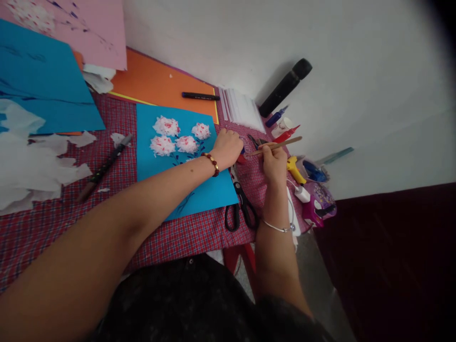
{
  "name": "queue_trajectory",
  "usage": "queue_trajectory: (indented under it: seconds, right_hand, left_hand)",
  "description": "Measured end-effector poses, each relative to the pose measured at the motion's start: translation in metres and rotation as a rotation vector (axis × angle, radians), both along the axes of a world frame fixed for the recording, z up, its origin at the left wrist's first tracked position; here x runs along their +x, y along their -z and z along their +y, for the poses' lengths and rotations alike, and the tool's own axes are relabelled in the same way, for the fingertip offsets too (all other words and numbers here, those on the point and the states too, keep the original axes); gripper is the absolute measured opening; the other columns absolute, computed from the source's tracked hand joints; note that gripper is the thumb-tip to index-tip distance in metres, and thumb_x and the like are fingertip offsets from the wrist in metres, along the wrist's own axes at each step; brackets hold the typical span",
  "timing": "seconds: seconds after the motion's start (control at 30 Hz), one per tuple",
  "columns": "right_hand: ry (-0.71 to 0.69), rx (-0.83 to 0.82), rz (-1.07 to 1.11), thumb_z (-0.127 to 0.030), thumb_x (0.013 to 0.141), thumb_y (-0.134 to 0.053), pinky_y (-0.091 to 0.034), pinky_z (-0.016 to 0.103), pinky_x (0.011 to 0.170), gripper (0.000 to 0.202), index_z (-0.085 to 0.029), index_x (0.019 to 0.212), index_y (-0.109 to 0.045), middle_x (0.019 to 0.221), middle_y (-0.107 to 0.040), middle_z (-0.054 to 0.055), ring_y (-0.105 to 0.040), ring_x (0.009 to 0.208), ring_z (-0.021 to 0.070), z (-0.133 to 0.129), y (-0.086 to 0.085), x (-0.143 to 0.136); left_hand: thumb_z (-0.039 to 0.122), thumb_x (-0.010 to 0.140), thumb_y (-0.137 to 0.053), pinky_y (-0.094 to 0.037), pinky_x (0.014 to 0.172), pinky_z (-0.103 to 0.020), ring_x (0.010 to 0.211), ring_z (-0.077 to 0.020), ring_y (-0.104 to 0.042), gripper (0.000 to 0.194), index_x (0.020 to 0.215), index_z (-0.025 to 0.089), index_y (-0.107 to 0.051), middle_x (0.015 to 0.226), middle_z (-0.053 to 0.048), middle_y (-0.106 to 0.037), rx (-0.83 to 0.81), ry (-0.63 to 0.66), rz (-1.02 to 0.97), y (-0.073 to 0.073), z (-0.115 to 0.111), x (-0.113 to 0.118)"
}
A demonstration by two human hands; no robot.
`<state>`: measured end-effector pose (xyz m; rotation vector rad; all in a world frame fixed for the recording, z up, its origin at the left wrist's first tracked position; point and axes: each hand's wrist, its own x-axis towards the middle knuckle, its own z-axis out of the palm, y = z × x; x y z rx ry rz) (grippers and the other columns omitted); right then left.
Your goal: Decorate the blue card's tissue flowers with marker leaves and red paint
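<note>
My right hand [274, 164] pinches a thin wooden stick [290, 142], its lower end pointing at my left hand. Beside the blue sheet's right edge, my left hand [228, 148] is closed with its fingers curled down. Small blue and red bits show at its fingertips, but what it holds is hidden. Under my left wrist lies the blue sheet [153, 175], with several puffy white-and-red flowers [166, 126] and dark painted stems. Black-handled scissors [244, 213] lie just below my hands, partly over the sheet's corner.
A black marker [200, 96] rests on orange card [153, 76]. Torn white paper [32, 166] and a dark brush-like pen [107, 166] lie left. Along the wall are a black bottle [285, 88], a red tube [288, 134], a yellow glue gun [295, 170] and a purple tub [324, 197].
</note>
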<state>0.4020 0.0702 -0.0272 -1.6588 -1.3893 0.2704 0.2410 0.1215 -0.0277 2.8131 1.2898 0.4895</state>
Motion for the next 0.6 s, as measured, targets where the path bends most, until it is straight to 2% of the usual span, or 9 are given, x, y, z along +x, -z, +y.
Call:
queue_trajectory:
  seconds: [0.2, 0.3, 0.6]
  right_hand:
    - [-0.101, -0.077, -0.045, -0.032, 0.085, -0.049, -0.048, 0.031, 0.070, 0.020, -0.018, 0.084, -0.064, 0.070, -0.065, 0.002, -0.061, 0.066, 0.0156, 0.004, 0.011, 0.000]
    - [-0.083, -0.035, -0.020, -0.033, 0.085, -0.050, -0.048, 0.031, 0.069, 0.022, -0.017, 0.085, -0.065, 0.070, -0.065, 0.002, -0.061, 0.066, 0.0158, 0.005, 0.013, 0.000]
    - [-0.123, -0.052, -0.070, -0.032, 0.085, -0.050, -0.049, 0.033, 0.074, 0.022, -0.017, 0.084, -0.067, 0.073, -0.067, 0.004, -0.064, 0.070, 0.0175, 0.007, 0.017, 0.001]
  left_hand:
    - [0.009, 0.094, -0.039, -0.042, 0.092, -0.042, 0.109, -0.0291, -0.061, 0.037, 0.107, 0.009, -0.074, 0.109, -0.017, -0.070, 0.011, 0.002, -0.001, 0.001, 0.000, 0.000]
    - [0.009, 0.094, -0.041, -0.041, 0.093, -0.041, 0.109, -0.0286, -0.060, 0.036, 0.107, 0.010, -0.074, 0.108, -0.016, -0.070, 0.007, 0.004, -0.011, 0.003, 0.001, 0.001]
    - [0.008, 0.094, -0.039, -0.041, 0.091, -0.042, 0.108, -0.0293, -0.060, 0.037, 0.106, 0.010, -0.074, 0.107, -0.016, -0.070, 0.008, -0.003, -0.006, 0.005, 0.002, 0.003]
